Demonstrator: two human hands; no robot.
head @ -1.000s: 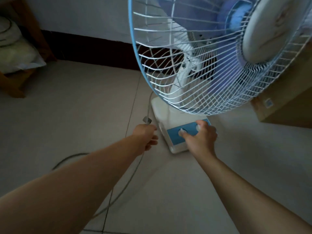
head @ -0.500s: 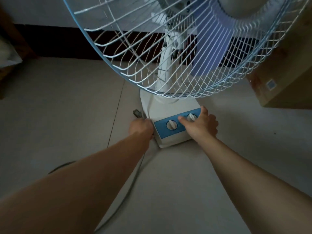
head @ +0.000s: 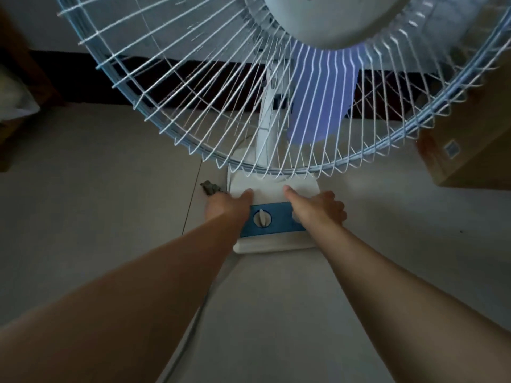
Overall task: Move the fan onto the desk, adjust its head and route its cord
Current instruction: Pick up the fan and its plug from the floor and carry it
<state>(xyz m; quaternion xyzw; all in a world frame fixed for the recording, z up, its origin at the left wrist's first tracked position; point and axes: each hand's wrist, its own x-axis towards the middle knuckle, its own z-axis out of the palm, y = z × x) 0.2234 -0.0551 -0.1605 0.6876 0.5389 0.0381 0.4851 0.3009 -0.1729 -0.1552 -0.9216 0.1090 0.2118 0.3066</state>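
A white table fan with a light-blue wire cage (head: pixel 193 111) and blue blades stands on the tiled floor right in front of me. Its white base (head: pixel 273 189) has a blue control panel with a white dial (head: pixel 262 218). My left hand (head: pixel 226 205) grips the base's left side, thumb on top. My right hand (head: pixel 318 210) grips the right side over the panel, thumb on top. The grey cord (head: pixel 193 324) runs along the floor under my left arm. Its dark plug (head: pixel 210 187) sticks out beyond my left hand.
A cardboard box (head: pixel 470 139) stands on the floor at the right, close to the fan cage. Wooden furniture with a pale bundle (head: pixel 13 100) sits at the far left. A dark skirting band runs along the wall behind the fan.
Both hands have shifted from the cord and the dial onto the two sides of the fan base. The view has moved closer and the fan now sits centred.
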